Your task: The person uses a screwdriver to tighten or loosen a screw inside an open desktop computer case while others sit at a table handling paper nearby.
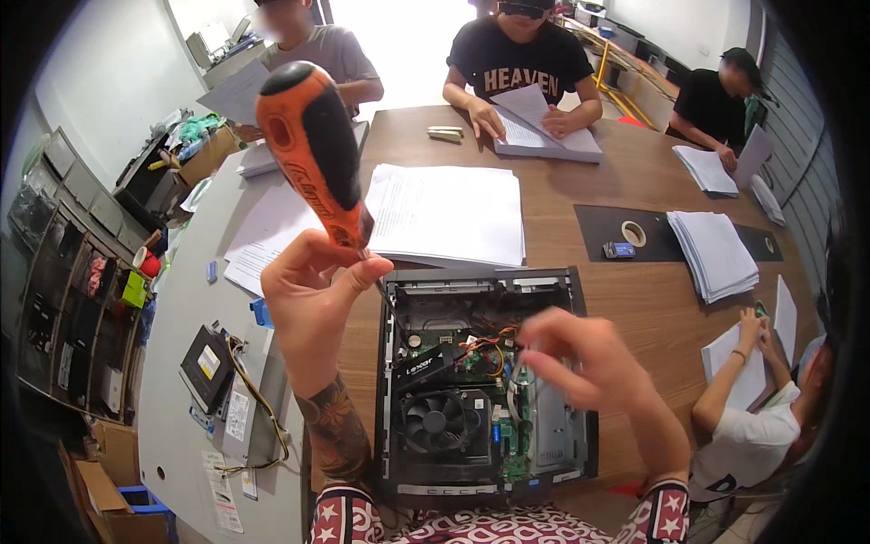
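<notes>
My left hand [313,290] is closed round the neck of a screwdriver [313,145] with an orange and black handle. The handle points up, and the thin dark shaft slants down toward the opened computer case [388,399]. Over the right half of the case hovers my right hand [594,363], slightly blurred, thumb and forefinger apart with nothing visible between them. Inside the case are a black cooling fan [435,422], a black drive [426,365], a green circuit board [517,462] and coloured wires [489,344], partly hidden by my right hand.
Left of the case lie a metal power supply [249,403] with cables and a black optical drive [208,363]. Paper stacks [449,213] sit beyond the case and at right [713,254]. A tape roll [633,234] rests on a dark strip. Several people handle papers around the table.
</notes>
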Tool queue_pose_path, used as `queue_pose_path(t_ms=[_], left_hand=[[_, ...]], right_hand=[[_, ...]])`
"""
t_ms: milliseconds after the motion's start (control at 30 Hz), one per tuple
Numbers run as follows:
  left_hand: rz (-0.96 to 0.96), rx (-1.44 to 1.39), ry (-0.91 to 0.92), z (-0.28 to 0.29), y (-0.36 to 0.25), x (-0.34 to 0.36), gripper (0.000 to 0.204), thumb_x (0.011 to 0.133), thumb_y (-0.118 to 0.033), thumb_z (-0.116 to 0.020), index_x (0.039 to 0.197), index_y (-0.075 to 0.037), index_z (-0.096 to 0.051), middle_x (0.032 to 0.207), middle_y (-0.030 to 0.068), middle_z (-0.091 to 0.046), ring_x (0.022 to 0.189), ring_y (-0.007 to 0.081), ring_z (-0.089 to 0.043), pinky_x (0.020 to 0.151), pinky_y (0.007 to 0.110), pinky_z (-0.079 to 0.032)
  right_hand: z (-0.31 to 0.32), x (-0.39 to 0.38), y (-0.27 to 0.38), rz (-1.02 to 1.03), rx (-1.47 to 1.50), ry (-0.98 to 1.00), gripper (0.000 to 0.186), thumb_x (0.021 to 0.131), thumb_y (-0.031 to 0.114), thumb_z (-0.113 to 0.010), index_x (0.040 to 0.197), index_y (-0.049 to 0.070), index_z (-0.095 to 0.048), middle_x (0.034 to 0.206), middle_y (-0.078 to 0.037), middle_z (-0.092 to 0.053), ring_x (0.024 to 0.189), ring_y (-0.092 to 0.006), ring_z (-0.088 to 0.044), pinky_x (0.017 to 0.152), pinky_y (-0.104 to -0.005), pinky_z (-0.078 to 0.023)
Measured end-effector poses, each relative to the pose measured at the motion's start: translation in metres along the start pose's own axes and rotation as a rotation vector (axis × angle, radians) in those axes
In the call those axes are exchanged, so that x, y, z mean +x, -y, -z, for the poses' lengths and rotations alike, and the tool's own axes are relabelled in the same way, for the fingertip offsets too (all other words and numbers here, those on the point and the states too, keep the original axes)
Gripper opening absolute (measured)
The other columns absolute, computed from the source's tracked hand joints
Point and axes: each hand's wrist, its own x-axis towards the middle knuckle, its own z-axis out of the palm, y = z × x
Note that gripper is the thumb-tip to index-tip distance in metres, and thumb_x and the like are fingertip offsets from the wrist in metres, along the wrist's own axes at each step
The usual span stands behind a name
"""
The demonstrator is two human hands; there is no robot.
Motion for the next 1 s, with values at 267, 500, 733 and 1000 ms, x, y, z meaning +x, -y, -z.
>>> queue_pose_path(t_ms=[267,500,733,1000], left_hand=[[-0.020,0.047,0.056,-0.011,0.004,0.009,0.014,0.094,0.005,-0.059,0.107,0.007,-0.066,0.089,0.0126,-0.071,0.089,0.0158,-0.070,0.082,0.027,-0.055],[-0.103,-0.091,-0.049,-0.005,0.011,0.010,0.023,0.079,0.006,-0.079,0.090,0.000,-0.059,0.083,0.0035,-0.063,0.076,0.0087,-0.062,0.070,0.026,-0.052],[-0.068,-0.047,0.056,-0.010,0.019,0.013,0.028,0.085,-0.010,-0.079,0.104,0.001,-0.062,0.088,0.0046,-0.066,0.085,0.0119,-0.063,0.081,0.029,-0.050],[0.046,-0.041,0.427,0.016,0.011,0.012,0.039,0.095,-0.022,-0.066,0.121,0.007,-0.061,0.099,0.0130,-0.071,0.098,0.0197,-0.067,0.093,0.035,-0.049]], right_hand=[[-0.080,0.131,-0.033,0.337,0.127,-0.021,0.040,0.090,0.025,-0.070,0.121,0.001,-0.059,0.097,-0.016,-0.067,0.084,-0.0247,-0.067,0.078,-0.0365,-0.054],[-0.112,0.116,-0.033,0.402,0.209,-0.112,0.040,0.084,0.023,-0.078,0.116,0.002,-0.064,0.101,-0.013,-0.067,0.092,-0.0248,-0.067,0.084,-0.0369,-0.053],[-0.105,0.114,-0.058,0.395,0.118,-0.070,0.028,0.082,0.023,-0.081,0.098,0.005,-0.067,0.089,-0.008,-0.065,0.078,-0.0215,-0.068,0.070,-0.0335,-0.054],[-0.122,0.112,-0.064,0.316,0.127,-0.044,0.015,0.086,0.013,-0.074,0.094,0.002,-0.067,0.087,-0.011,-0.064,0.072,-0.0232,-0.066,0.065,-0.0356,-0.053]])
